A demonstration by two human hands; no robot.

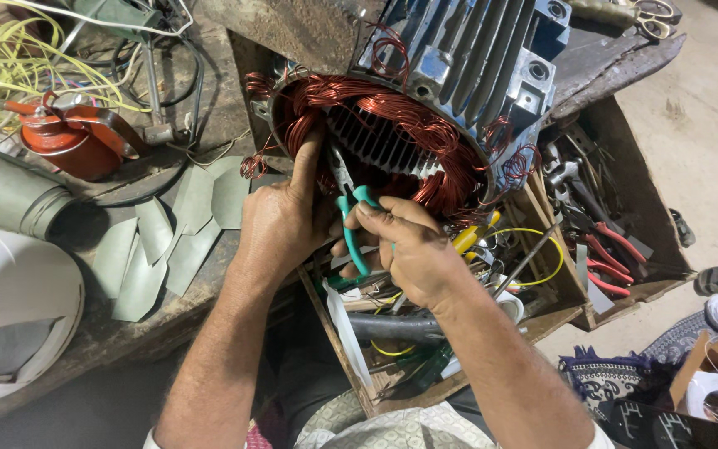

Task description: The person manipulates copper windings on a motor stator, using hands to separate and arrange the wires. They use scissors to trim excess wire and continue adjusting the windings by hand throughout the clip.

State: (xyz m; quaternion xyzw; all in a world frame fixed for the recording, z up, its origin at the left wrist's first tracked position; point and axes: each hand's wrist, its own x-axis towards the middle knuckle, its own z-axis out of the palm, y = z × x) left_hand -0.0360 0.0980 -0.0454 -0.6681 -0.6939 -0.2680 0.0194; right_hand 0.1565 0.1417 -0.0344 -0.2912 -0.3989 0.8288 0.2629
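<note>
Right hand (409, 249): fingers wrapped around teal-handled pliers (351, 224), jaws inside stator | Left hand (280, 220): fingers pressed against copper windings (409, 141) at 9 o'clock of bore | Blue motor housing (475, 58): tilted at counter (126, 324) edge, above wooden tool drawer (558, 283) | Orange oil can (76, 137): 10 o'clock.

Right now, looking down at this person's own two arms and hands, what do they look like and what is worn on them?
Both forearms are bare from near the elbow down. The left hand and the right hand wear no gloves, and no ring, watch or bracelet shows. At the bottom edge a bit of white sleeve appears on the right arm, and a sliver on the left.
</note>
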